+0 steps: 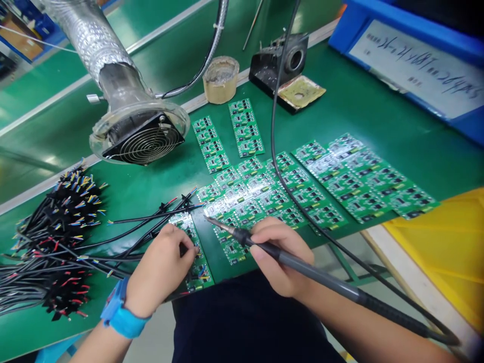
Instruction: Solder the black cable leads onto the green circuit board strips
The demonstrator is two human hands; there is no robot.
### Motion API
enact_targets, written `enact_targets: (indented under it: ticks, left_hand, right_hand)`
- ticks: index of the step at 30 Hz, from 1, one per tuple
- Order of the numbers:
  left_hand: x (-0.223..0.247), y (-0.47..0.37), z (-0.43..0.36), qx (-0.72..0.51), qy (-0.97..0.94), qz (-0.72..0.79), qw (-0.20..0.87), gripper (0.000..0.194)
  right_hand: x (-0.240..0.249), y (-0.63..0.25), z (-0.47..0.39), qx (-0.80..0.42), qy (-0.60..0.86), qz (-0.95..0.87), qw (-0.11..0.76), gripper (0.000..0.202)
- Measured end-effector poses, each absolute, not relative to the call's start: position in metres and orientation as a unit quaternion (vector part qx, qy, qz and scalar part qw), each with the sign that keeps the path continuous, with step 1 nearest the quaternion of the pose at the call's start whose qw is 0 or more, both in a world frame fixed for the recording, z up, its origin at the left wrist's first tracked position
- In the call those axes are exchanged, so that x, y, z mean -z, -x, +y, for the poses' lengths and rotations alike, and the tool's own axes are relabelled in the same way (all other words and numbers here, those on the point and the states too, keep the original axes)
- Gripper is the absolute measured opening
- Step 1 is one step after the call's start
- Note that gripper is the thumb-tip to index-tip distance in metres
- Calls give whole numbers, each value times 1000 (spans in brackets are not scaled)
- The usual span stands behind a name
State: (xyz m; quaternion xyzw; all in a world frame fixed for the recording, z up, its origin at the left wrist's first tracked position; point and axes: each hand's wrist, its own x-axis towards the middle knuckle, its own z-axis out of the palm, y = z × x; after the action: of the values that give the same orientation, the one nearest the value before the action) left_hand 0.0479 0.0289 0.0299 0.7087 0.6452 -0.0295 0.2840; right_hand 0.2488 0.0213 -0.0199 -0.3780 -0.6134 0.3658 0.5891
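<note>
My right hand (282, 254) is closed around a black soldering iron (317, 275). Its metal tip points left, over the edge of the green circuit boards (242, 201) laid side by side. Fingers bent, my left hand (170, 257) is at a separate board strip (200, 262) near the table's front edge; its fingertips pinch at the board, and what they hold is too small to make out. Black cables (139, 222) with coloured wire ends run from the left and lie across the top of this strip. A blue watch band is on my left wrist.
Bundled cables (60, 217) pile up at the left. A fume extractor (143, 136) hangs above the table. Behind the boards are a tape roll (221, 80) and an iron stand with sponge (300, 93). A blue bin (416, 60) and yellow bin (446, 247) are right; the iron's cord crosses the boards.
</note>
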Motion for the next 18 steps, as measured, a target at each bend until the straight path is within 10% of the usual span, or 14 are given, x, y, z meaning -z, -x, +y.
enact_targets:
  ticks: [18]
  left_hand:
    - [-24,-52,70,-60,-832,551,25,20]
  right_hand:
    - [45,-247,14,-388,439,-491,644,11]
